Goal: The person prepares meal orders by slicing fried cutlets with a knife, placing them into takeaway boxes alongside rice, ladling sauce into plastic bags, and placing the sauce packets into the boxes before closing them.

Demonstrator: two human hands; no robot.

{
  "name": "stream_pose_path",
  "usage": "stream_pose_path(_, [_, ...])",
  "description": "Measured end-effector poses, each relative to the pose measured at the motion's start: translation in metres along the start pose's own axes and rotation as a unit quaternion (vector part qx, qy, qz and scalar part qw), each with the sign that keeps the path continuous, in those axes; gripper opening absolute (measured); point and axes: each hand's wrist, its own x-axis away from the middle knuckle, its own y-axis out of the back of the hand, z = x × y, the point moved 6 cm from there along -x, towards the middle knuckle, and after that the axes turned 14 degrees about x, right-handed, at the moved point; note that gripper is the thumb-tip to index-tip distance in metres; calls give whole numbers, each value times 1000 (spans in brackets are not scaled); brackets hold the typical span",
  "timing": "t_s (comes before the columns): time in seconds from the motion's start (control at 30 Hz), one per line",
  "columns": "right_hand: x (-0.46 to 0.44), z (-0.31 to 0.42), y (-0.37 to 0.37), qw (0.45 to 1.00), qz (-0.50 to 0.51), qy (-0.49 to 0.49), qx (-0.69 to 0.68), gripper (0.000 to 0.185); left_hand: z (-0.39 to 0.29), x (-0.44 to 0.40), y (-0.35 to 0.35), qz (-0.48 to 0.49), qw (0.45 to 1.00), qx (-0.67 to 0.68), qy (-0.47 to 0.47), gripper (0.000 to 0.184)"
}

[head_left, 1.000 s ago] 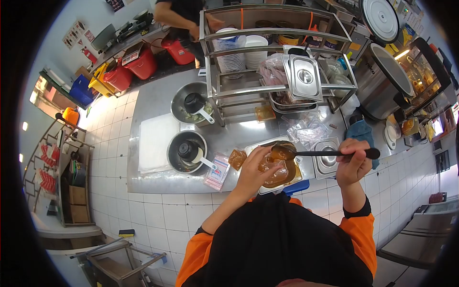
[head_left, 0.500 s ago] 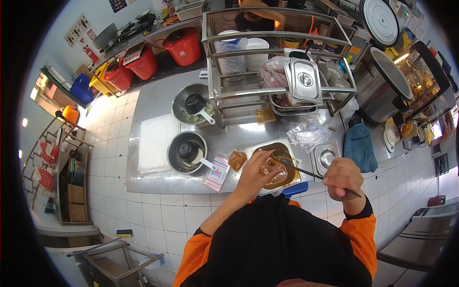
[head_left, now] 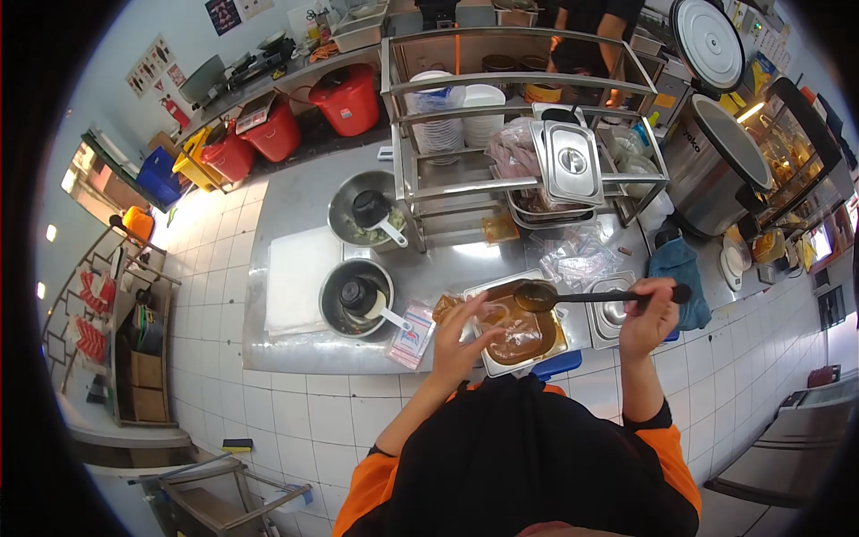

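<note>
My right hand is closed around the black handle of a ladle, its bowl over the brown sauce in a steel pan. My left hand is at the pan's left side, thumb and fingers curled on a small clear plastic bag that hangs over the sauce. Part of the bag's rim shows as a pale loop near the fingertips. Just behind the left fingers, a filled bag of brown sauce lies on the steel table, partly hidden.
Two steel bowls with black-and-white scoops stand left, beside a white sheet stack. A printed packet lies nearby. Clear bags and a lidded steel pan are right. A steel rack rises behind; another person stands beyond.
The ladle has swung from a downward slant to nearly level, and my right hand has risen with its grip turned. My left hand has shifted slightly left. The person behind has moved right.
</note>
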Motion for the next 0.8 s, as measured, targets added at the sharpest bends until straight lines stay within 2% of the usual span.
stream_pose_path(0.03, [5,-16,1,998,-19,-53,36,38,4,4,5,-32,997,63,-10,60])
stream_pose_path(0.1, [24,-53,-21,974,102,-190,72,37,10,13,14,-96,977,187,-25,64])
stream_pose_path(0.13, [32,-54,-42,971,163,-147,93,29,8,15,13,-98,964,246,-19,59])
stream_pose_path(0.17, [45,-52,-61,967,211,-128,61,27,3,14,11,-100,963,249,-21,56])
stream_pose_path(0.2, [52,-37,-77,951,275,-143,8,34,-1,12,7,-102,962,251,-24,55])
stream_pose_path(0.37, [75,2,-110,934,355,-31,10,29,-14,8,-8,-116,967,228,0,51])
stream_pose_path(0.4, [74,-2,-112,937,342,-65,-4,23,-10,12,-7,-108,971,214,-1,49])
stream_pose_path(0.53, [70,10,-109,947,320,-2,10,14,-4,21,2,-111,974,197,12,44])
stream_pose_path(0.63, [76,5,-104,950,308,10,38,9,-5,22,15,-84,992,85,-28,30])
stream_pose_path(0.73, [76,12,-101,956,283,48,51,7,-4,20,21,-108,978,175,-31,16])
stream_pose_path(0.8, [74,15,-104,957,279,58,48,7,-15,17,25,-72,984,156,-37,9])
